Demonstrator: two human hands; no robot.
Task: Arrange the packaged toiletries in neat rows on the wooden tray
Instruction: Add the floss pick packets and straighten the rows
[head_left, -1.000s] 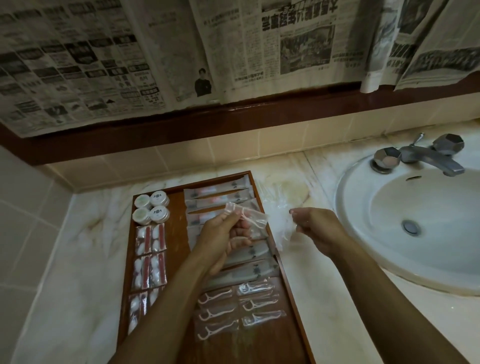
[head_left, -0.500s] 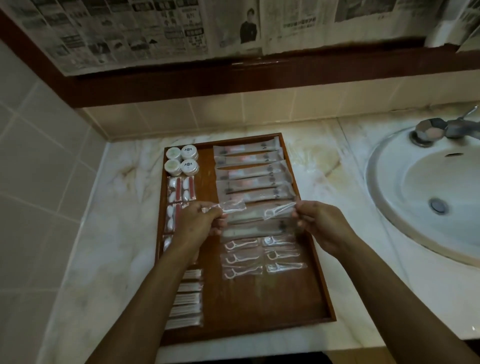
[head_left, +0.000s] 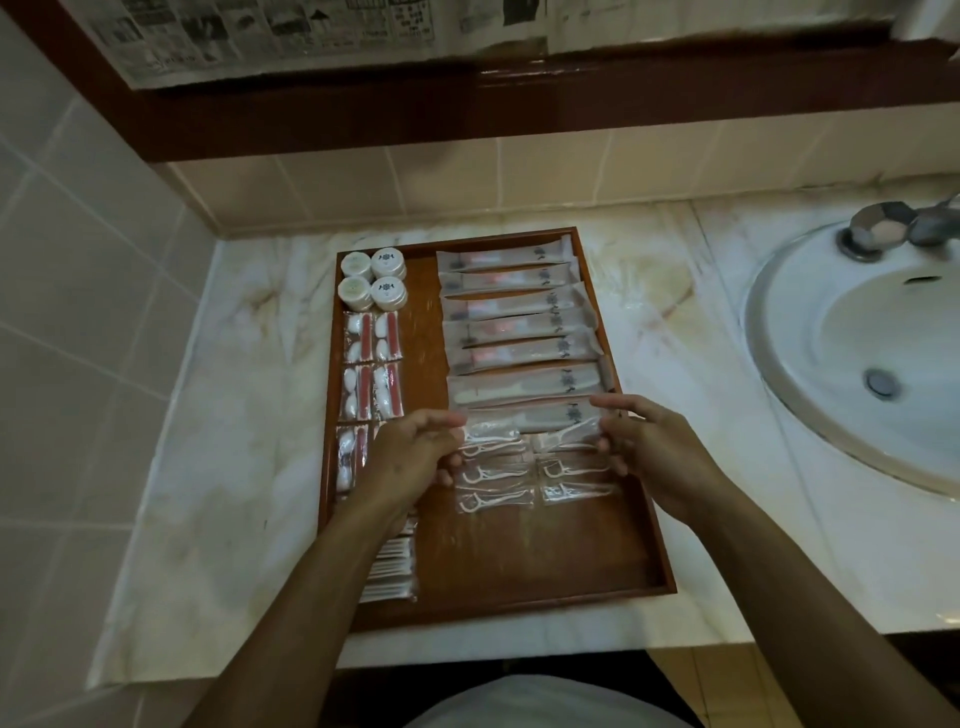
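The left forearm crosses the left column of the wooden tray and hides part of the cotton swab packets near its front edge, along with the lowest of the red-and-white sachets. At the frame's right edge the faucet over the sink is cut off, and the newspaper along the top is too blurred to read. The prints on the long toothbrush packets are too dim to make out.

The left hand has its fingers curled, pinching the left end of a clear floss pick packet. The right hand pinches the right end of a second floss pick packet in its grip, thumb on top. Both packets sit just above the rows of floss picks lying in the middle of the tray, right below the lowest toothbrush packet; whether they touch the tray I cannot tell. Four round white jars fill the tray's far left corner. The tray rests on the marble table beside the sink.
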